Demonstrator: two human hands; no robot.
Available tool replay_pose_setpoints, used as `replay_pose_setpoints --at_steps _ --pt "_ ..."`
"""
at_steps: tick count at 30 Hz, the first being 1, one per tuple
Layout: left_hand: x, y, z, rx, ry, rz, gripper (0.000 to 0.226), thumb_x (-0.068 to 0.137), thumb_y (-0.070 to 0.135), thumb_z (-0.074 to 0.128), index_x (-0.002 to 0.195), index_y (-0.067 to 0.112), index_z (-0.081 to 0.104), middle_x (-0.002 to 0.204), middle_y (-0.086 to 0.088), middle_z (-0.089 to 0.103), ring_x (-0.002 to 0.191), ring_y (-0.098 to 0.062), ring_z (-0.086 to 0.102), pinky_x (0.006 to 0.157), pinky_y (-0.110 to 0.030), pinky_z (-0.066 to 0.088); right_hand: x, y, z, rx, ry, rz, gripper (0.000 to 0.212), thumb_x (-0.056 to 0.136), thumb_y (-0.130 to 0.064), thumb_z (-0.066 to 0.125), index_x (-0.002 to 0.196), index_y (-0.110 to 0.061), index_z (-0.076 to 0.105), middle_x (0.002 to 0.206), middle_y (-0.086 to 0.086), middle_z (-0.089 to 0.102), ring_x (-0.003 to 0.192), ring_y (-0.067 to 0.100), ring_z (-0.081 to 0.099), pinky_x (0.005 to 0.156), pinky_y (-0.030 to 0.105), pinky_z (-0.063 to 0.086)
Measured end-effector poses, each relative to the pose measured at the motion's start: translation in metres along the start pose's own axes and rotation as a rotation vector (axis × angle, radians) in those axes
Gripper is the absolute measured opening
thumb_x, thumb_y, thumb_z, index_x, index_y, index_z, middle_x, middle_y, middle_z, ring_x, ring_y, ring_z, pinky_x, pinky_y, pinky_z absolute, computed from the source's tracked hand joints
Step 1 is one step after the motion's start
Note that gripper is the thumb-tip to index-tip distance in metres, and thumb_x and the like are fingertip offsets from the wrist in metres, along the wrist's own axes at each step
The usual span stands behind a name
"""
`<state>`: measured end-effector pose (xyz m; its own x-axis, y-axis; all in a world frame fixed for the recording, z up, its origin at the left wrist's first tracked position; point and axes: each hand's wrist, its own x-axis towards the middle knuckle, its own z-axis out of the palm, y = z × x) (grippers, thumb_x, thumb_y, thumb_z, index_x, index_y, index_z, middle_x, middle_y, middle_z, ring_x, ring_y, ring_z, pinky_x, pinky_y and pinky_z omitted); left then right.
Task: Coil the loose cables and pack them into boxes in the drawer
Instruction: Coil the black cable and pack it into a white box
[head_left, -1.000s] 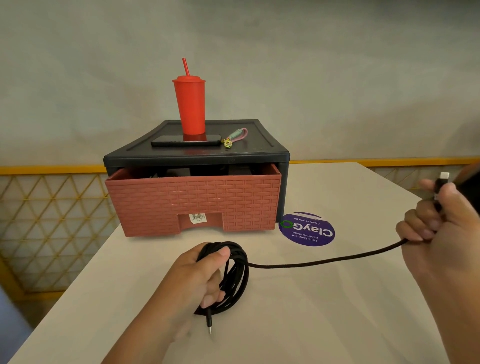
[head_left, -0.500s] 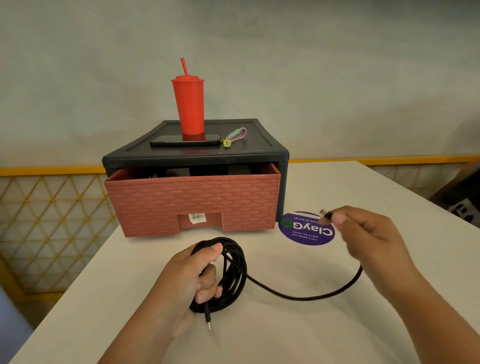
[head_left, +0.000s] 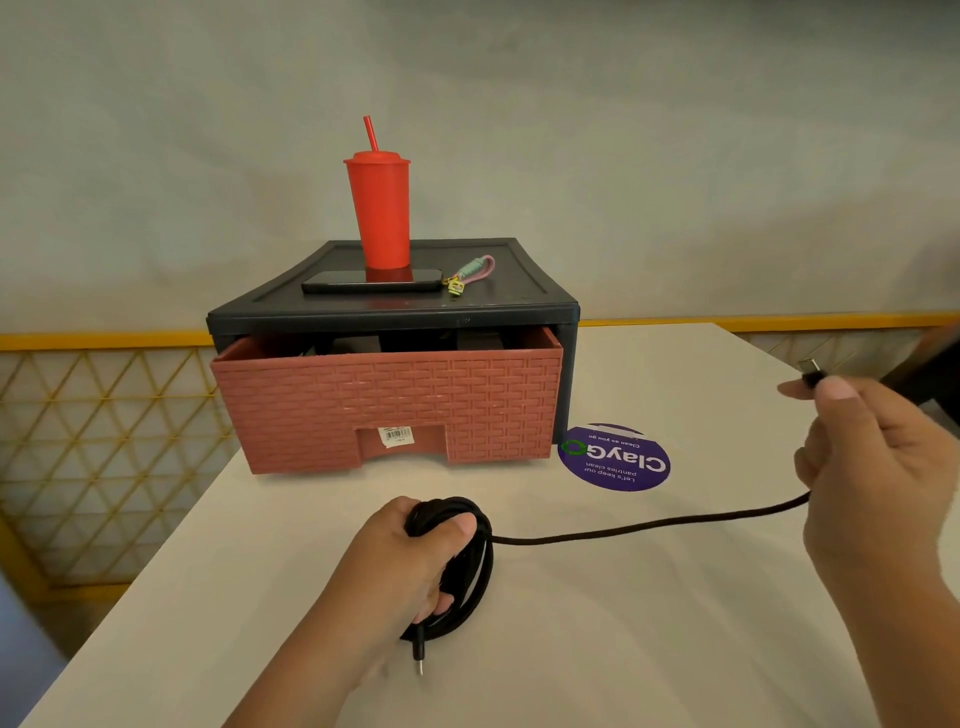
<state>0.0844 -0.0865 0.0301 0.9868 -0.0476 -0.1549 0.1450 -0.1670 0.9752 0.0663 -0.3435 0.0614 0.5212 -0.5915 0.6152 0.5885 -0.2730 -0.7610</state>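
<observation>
My left hand (head_left: 400, 566) grips a coiled bundle of black cable (head_left: 470, 566) just above the white table, with one small plug hanging below the fist. A loose strand runs right from the coil to my right hand (head_left: 872, 467), which pinches the cable's other plug end between thumb and finger, raised over the table's right side. Behind the coil stands a dark drawer unit (head_left: 519, 306) whose brick-patterned pink drawer (head_left: 389, 405) is pulled partly out; dark shapes show inside it, but I cannot make them out.
On the drawer unit stand a red tumbler with straw (head_left: 379, 208), a black phone (head_left: 371, 283) and a small keychain (head_left: 470, 273). A purple round sticker (head_left: 615, 457) lies on the table (head_left: 623, 623). A yellow lattice railing (head_left: 104, 441) runs along the left.
My right hand has swung back out to the right and upward with the plug end, pulling the slack strand straighter. The coil in my left hand looks tighter.
</observation>
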Motion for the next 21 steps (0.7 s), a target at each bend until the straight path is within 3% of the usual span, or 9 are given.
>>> replay_pose_setpoints --at_steps 5,12,14,17,19,21 --pt "-0.003 0.004 -0.002 0.108 0.012 0.058 0.016 0.088 0.019 0.06 0.077 0.01 0.054 0.032 0.011 0.038 0.026 -0.006 0.035 0.063 -0.032 0.05 0.004 -0.001 -0.003 0.024 0.021 0.013 0.022 0.09 -0.025 0.043 0.079 -0.022 0.062 0.04 -0.012 0.032 0.039 0.003 0.026 0.041 0.013 0.023" --pt "0.0 0.004 -0.01 -0.102 -0.011 0.111 0.011 0.088 0.015 0.058 0.084 0.005 0.058 0.038 0.005 0.025 0.034 -0.011 0.02 0.053 -0.026 0.045 0.007 0.003 -0.004 0.064 -0.015 0.083 0.029 0.096 -0.014 0.041 0.077 -0.018 0.062 0.04 -0.011 0.031 0.039 0.003 0.025 0.041 0.013 0.021" --pt "0.0 0.003 -0.01 -0.155 0.007 0.116 0.013 0.088 0.017 0.058 0.079 0.008 0.055 0.04 0.004 0.022 0.035 -0.011 0.018 0.052 -0.025 0.045 0.0 0.003 0.004 0.04 -0.125 0.09 0.029 0.095 -0.014 0.045 0.074 -0.016 0.064 0.04 -0.013 0.035 0.04 0.002 0.027 0.042 0.013 0.021" --pt "0.001 0.001 -0.008 -0.206 -0.002 0.107 0.016 0.089 0.019 0.056 0.076 0.01 0.051 0.04 0.004 0.022 0.034 -0.011 0.019 0.051 -0.025 0.044 -0.021 0.004 0.022 -0.001 -0.433 0.075 0.025 0.082 -0.024 0.049 0.068 -0.01 0.064 0.046 -0.013 0.049 0.044 0.0 0.037 0.045 0.009 0.027" --pt "0.001 0.001 -0.006 -0.25 -0.019 0.1 0.017 0.088 0.02 0.057 0.074 0.01 0.051 0.04 0.003 0.021 0.034 -0.011 0.019 0.051 -0.026 0.044 -0.036 0.009 0.031 -0.091 -0.697 0.031 0.029 0.078 -0.034 0.05 0.066 -0.012 0.065 0.054 -0.003 0.052 0.052 0.0 0.039 0.05 0.016 0.031" --pt "0.0 0.002 -0.005 -0.309 -0.037 0.096 0.018 0.08 0.023 0.059 0.072 0.01 0.051 0.039 0.003 0.02 0.032 -0.011 0.019 0.05 -0.028 0.042 -0.046 0.013 0.037 -0.247 -0.937 -0.027 0.024 0.081 -0.032 0.047 0.069 -0.017 0.06 0.055 -0.002 0.048 0.053 0.003 0.038 0.052 0.023 0.03"
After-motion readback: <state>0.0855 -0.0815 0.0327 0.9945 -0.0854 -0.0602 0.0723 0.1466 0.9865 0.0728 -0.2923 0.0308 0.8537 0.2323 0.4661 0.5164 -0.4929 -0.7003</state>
